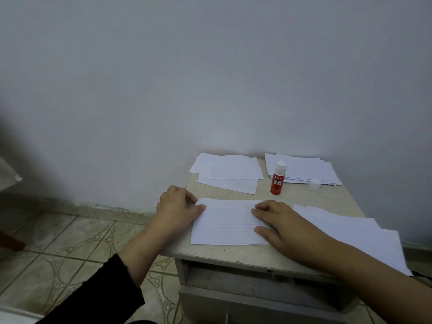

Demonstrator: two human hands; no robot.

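A lined white sheet (225,224) lies on the small beige table (233,254), its top strip folded over. My left hand (176,208) rests at the sheet's left edge, thumb and fingertips touching the folded strip. My right hand (280,226) lies flat on the sheet's right side, fingers spread and pressing the fold. A red glue stick (277,178) stands upright and uncapped behind the sheet. Its clear cap (315,184) sits to the right on a paper stack.
Folded white papers (228,173) are piled at the table's back left and another stack (304,169) at the back right. Loose lined sheets (360,235) overhang the right edge. A plain wall stands behind. Tiled floor (70,249) lies left of the table.
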